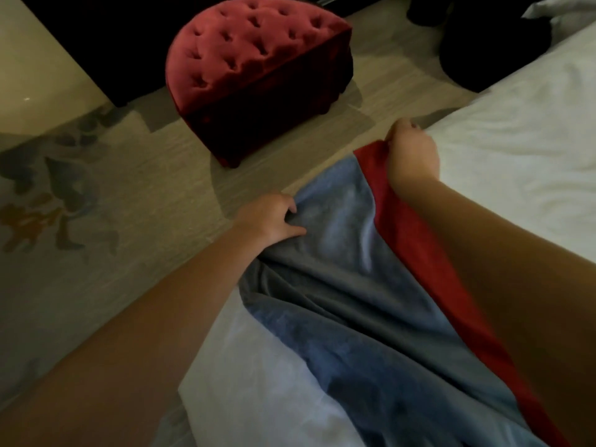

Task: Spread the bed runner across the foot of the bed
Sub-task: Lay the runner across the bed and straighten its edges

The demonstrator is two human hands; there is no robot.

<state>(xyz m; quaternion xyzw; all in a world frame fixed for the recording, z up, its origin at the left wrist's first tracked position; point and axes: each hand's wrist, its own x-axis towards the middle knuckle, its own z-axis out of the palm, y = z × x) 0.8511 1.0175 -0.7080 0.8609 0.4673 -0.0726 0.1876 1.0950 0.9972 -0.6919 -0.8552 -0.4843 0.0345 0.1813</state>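
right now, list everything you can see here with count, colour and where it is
bed runner: one, blue-grey with a red band along one long edge, rumpled over the bed's corner
bed: one, white bedding, right and bottom of view
footstool: one, red tufted, half-round, on the floor beyond the bed
carpet: one, beige with a grey and orange pattern, left
dark furniture: one, black, top left, too dim to identify
dark shape: one, black, top right beside the bed, cannot tell what
left hand: one, grips the runner's blue edge
right hand: one, grips the runner's red edge
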